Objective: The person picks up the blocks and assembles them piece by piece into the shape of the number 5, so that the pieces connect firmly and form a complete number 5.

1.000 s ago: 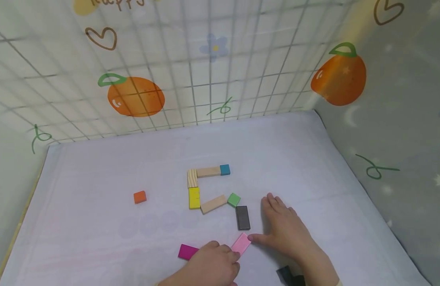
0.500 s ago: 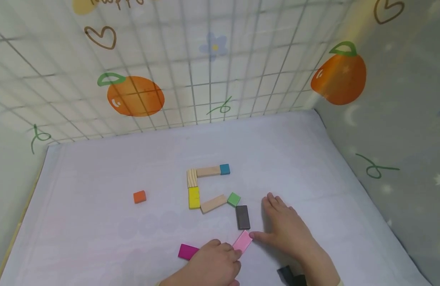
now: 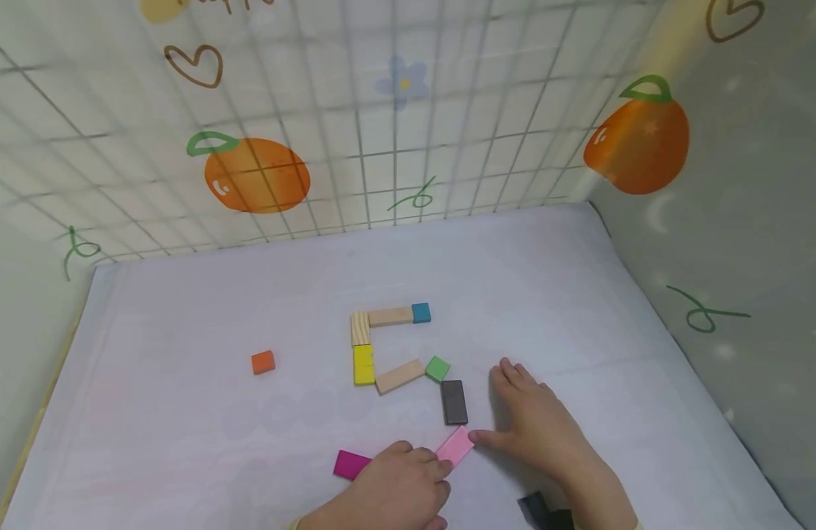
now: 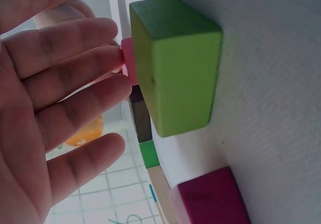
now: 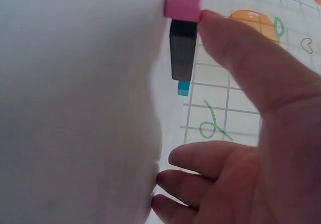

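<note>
In the head view my left hand rests low in the middle, fingertips on the lower end of a pink block. The left wrist view shows those fingers fairly straight, beside a light green block that the hand hides from the head view. My right hand lies to the right with fingers extended, its thumb tip against the pink block's upper end. That end sits right at the bottom of a dark grey block. A magenta block lies partly behind my left hand.
Up from the dark grey block, a line of blocks bends round: green cube, plain wood block, yellow block, striped wood block and blue cube. An orange block lies left; black pieces sit by my right forearm.
The pink block has slid slightly up and right, up to the dark grey block's lower end, with my left fingertips and right thumb staying on it. The head view has shifted a little.
</note>
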Tool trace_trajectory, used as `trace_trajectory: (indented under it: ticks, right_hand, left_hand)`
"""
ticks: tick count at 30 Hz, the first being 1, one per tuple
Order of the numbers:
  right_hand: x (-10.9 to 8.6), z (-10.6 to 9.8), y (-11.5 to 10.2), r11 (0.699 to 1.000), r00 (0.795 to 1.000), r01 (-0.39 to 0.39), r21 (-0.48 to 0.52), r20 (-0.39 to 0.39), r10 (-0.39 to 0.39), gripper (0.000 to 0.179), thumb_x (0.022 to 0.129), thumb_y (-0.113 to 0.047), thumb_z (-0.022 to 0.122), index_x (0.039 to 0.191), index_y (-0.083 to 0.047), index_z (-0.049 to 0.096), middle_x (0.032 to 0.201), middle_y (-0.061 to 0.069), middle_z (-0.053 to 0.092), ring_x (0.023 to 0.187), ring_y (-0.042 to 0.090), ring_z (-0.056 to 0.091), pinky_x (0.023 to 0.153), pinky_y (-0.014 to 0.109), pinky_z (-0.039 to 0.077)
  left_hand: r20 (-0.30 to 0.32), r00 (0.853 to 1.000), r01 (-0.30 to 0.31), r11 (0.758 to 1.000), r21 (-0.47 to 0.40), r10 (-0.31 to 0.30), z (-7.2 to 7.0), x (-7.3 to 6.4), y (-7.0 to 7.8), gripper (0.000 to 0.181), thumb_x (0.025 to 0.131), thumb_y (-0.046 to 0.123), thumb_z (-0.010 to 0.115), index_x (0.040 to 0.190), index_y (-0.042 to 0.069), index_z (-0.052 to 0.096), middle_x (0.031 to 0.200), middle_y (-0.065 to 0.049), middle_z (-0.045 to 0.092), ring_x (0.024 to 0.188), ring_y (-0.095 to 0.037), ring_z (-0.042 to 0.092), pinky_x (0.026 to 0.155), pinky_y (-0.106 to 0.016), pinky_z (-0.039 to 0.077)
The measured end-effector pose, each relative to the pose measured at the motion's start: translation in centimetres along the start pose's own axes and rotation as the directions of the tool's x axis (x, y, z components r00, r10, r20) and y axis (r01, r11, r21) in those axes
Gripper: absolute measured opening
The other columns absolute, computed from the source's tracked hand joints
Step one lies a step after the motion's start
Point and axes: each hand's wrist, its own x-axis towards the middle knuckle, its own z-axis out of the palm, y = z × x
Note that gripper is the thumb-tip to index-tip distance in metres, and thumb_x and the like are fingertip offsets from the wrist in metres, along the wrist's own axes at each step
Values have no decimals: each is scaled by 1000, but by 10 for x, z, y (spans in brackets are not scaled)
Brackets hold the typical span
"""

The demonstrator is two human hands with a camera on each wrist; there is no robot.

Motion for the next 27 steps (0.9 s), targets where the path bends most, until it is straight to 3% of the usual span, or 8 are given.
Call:
trace_trajectory:
  ticks: [6, 27]
  right_hand:
    - [-1, 1, 1, 1000, 1000, -1, -6, -7, 1, 108, 68, -63, 84, 146, 2, 49, 157, 24, 40, 147, 45, 34, 110, 69, 34]
    - [-5, 0, 3, 1000, 1000, 24, -13, -17, -24, 105, 70, -65, 81, 146, 0, 51, 158, 22, 39, 147, 45, 34, 110, 69, 33]
  left_hand:
    - [33, 999, 4, 1000, -29, -3, 1, 3, -1, 37, 96, 57, 59, 119, 31, 71, 129, 18, 65, 115, -3, 59, 95, -26, 49]
    - [55, 998, 16, 998, -54, -13, -2, 4, -2, 36, 96, 56, 59, 119, 31, 71, 131, 17, 65, 118, -4, 59, 96, -27, 50]
